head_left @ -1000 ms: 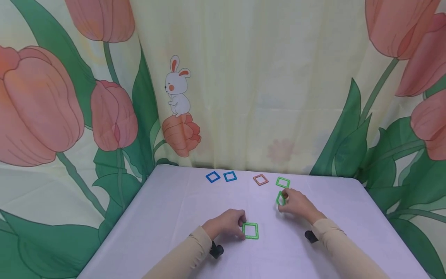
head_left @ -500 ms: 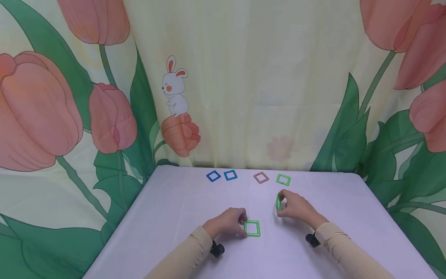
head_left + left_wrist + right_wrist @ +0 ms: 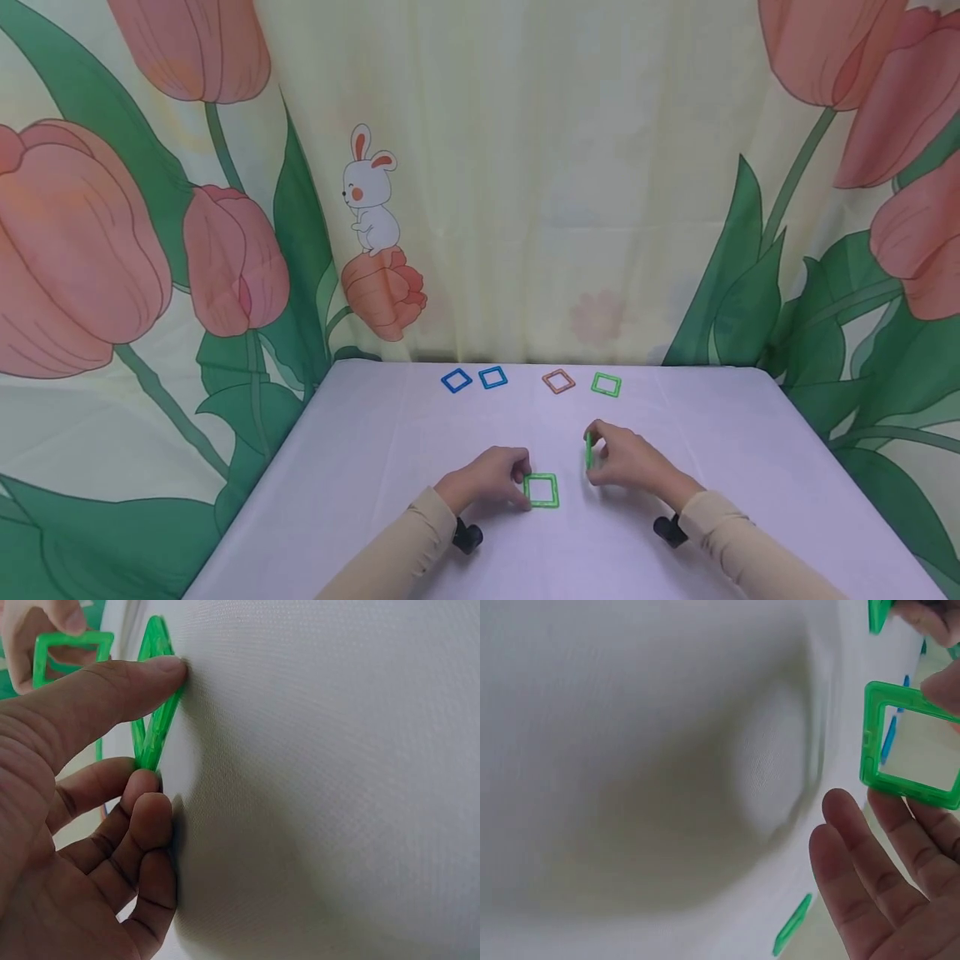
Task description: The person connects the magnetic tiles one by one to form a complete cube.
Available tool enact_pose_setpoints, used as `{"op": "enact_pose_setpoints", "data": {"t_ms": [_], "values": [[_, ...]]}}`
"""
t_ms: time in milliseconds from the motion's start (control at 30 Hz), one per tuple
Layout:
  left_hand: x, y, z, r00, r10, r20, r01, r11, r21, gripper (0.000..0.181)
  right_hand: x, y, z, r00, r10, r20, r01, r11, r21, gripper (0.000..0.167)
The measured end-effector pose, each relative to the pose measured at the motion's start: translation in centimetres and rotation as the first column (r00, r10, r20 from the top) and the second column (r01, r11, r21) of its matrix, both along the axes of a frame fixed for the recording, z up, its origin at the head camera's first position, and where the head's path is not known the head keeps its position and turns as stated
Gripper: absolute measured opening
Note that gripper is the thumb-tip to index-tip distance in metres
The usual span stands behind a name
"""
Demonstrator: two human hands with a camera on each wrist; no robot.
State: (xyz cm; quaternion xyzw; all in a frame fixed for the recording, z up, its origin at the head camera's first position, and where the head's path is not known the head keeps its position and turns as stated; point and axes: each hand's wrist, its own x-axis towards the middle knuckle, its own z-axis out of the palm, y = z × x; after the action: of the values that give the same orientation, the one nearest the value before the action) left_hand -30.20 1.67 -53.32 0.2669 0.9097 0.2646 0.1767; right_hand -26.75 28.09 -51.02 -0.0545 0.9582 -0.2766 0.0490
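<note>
Near the middle of the table, in the head view, my left hand pinches the left side of a green square magnetic-tile frame, which lies about flat on the cloth. The left wrist view shows thumb and fingers on opposite edges of this green frame. To its right, my right hand holds a second green square frame upright, edge-on to the head camera. In the right wrist view, this second frame sits between thumb and fingertips, clear of the cloth. A gap separates the two frames.
Along the far side of the white-covered table lie two blue square frames, one on the left and one beside it, then an orange frame and another green frame. A tulip-printed curtain hangs behind.
My right hand has moved left and nearer with its green frame, turning it from slanted to edge-on. My left hand and its frame have stayed about in place.
</note>
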Motion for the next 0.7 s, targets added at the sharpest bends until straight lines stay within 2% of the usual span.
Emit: {"op": "enact_pose_setpoints", "data": {"t_ms": [333,700], "values": [[-0.2,0.0,-0.1,1.000,0.012,0.014,-0.013,1.000,0.017,0.039,1.4,-1.7,-0.1,0.998,0.058,0.028,-0.056,0.997,-0.049,0.054],[0.1,0.2,0.0,0.999,0.043,0.026,-0.043,0.999,0.013,0.039,1.9,-2.4,-0.4,0.996,0.091,0.022,-0.089,0.993,-0.074,0.056]]}}
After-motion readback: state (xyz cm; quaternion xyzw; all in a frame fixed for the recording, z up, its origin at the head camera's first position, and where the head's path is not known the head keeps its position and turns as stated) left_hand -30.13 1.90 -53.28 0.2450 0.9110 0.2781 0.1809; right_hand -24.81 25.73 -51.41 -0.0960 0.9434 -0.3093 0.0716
